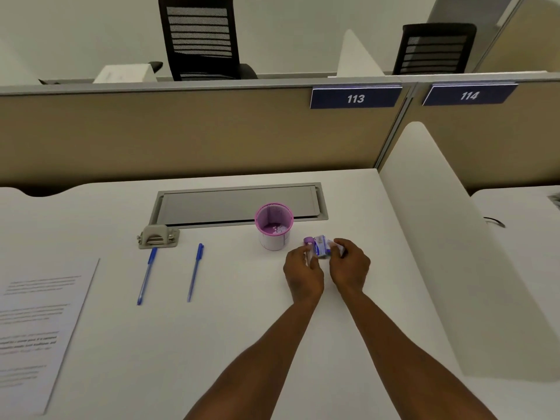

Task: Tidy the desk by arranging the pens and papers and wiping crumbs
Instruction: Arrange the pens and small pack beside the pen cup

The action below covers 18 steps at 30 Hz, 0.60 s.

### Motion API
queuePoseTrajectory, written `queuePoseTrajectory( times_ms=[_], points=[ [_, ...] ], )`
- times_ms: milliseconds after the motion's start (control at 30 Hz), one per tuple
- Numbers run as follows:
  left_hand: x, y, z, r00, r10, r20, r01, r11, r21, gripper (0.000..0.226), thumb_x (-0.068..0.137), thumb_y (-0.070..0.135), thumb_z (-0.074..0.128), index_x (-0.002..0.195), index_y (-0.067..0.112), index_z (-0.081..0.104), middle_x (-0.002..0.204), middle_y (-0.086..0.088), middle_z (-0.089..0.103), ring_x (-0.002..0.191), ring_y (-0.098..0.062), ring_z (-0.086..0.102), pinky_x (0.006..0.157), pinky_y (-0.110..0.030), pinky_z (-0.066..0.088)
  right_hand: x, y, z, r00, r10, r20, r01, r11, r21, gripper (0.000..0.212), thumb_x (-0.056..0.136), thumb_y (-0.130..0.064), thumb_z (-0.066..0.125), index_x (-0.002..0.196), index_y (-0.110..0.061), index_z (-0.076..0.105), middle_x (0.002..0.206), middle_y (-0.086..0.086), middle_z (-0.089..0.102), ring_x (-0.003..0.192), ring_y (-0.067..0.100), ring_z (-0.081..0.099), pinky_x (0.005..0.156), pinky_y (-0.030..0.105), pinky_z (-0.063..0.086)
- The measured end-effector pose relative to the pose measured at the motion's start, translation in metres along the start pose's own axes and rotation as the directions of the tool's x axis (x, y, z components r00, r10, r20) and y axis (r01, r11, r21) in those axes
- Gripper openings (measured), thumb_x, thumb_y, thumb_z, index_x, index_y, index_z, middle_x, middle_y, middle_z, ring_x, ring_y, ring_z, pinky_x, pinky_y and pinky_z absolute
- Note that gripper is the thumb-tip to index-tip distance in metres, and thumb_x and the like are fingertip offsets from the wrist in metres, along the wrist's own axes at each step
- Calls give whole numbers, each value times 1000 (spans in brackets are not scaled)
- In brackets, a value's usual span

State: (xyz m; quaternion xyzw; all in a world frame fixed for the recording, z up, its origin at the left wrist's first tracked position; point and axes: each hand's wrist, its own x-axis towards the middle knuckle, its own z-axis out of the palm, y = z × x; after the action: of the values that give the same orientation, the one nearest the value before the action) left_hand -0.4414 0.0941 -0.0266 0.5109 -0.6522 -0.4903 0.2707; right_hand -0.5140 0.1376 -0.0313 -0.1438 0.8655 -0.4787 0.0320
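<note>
Both hands together on the white desk (pixel 272 344), forearms coming in from the near edge. Left hand (pixel 303 275) has fingers curled round a small purple-capped item (pixel 308 241), can't tell what it is. Right hand (pixel 350 266) pinches a small blue-and-white packet (pixel 321 246) held between the two hands, just beyond the knuckles.

Well left of the left hand: two blue pens (pixel 147 275) (pixel 195 272) lying roughly parallel, apart from each other. Further left, at the desk edge, printed paper (pixel 39 328).

Just beyond the left hand: pink mesh pen cup (pixel 274 225), upright, small white bits in the bottom. Beyond the pens: grey hole punch (pixel 157 236). Behind the cup: grey cable hatch (pixel 239 204) set into the desk.
</note>
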Motion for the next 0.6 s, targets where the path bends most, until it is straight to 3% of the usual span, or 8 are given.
queuePoseTrajectory(
  times_ms=[133,233,433,600],
  points=[
    [-3,-9,0,993,43,111,-53,995,88,48,86,8,71,132,6,57,132,-9,58,122,-23,55,108,-34,45,9,4,-4,982,166,-95,-166,986,7,14,89,-15,65,97,-9,74,96,9,75,87,25,69,80,29,51],
    [-1,-12,1,988,35,151,-59,985,159,53,87,9,70,137,6,52,136,-9,54,126,-24,52,110,-32,42,17,3,-6,957,268,-110,-268,963,13,15,80,-23,77,89,-12,73,93,11,71,82,25,67,74,31,52],
    [7,-16,3,982,86,169,-112,982,152,52,89,11,69,138,8,52,136,-9,58,124,-25,55,108,-41,44,22,4,-8,963,261,-69,-264,963,-56,24,80,-34,76,69,-15,67,70,2,69,63,17,62,64,29,50],
    [9,-15,4,978,120,168,-141,982,124,50,89,8,68,137,8,53,135,-8,59,120,-25,57,107,-41,45,24,-3,-6,973,228,-43,-232,966,-118,20,83,-28,74,71,-16,64,73,1,68,63,14,58,63,26,46]
  ],
)
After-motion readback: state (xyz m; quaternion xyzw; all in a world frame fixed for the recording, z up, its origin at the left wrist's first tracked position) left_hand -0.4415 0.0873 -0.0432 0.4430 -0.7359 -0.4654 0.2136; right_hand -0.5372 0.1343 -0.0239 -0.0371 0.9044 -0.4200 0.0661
